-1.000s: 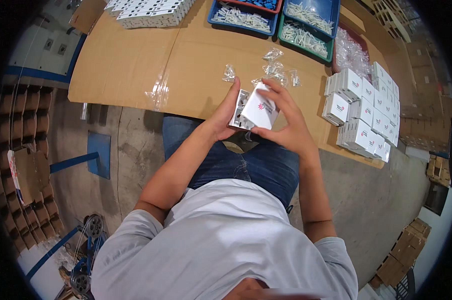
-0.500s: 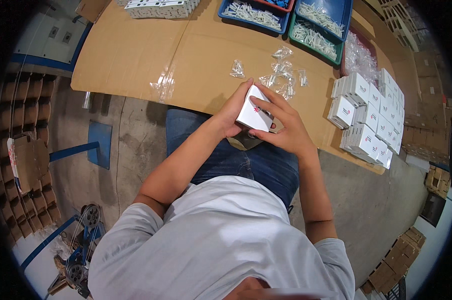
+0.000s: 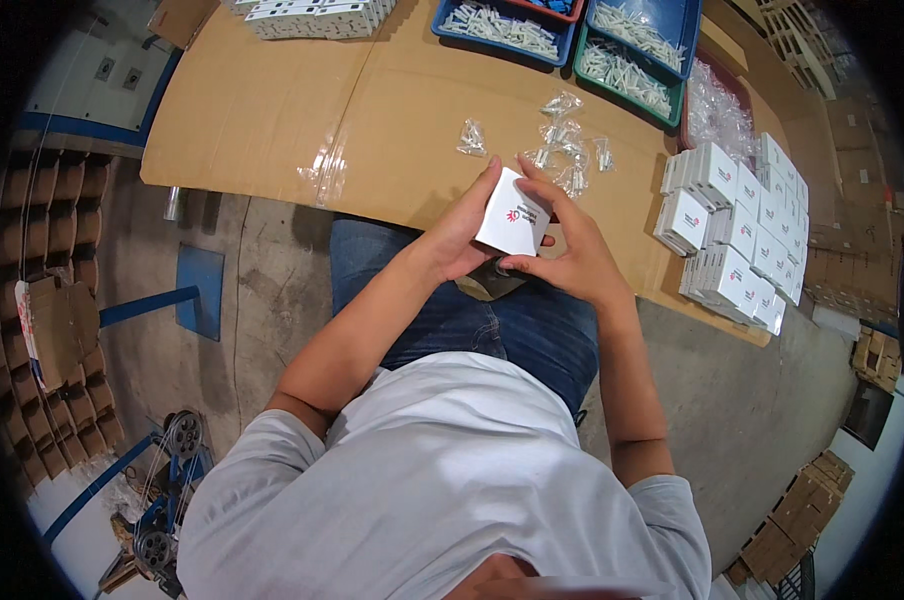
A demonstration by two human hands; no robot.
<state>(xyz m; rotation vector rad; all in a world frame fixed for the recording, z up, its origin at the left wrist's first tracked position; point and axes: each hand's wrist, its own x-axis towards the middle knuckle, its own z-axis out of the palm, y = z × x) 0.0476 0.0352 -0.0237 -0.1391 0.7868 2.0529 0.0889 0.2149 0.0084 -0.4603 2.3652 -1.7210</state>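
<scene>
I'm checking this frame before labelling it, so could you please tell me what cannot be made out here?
- Head view: the underside of the small white box is hidden by the left hand and right hand.
- What the clear packets hold: too small.
- The blue bin is cut off by the top edge.

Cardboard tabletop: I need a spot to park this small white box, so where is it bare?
The cardboard tabletop lies bare left of the clear packets, up to the trays. It is crowded right of the right hand: stacked white boxes, bins behind.
</scene>
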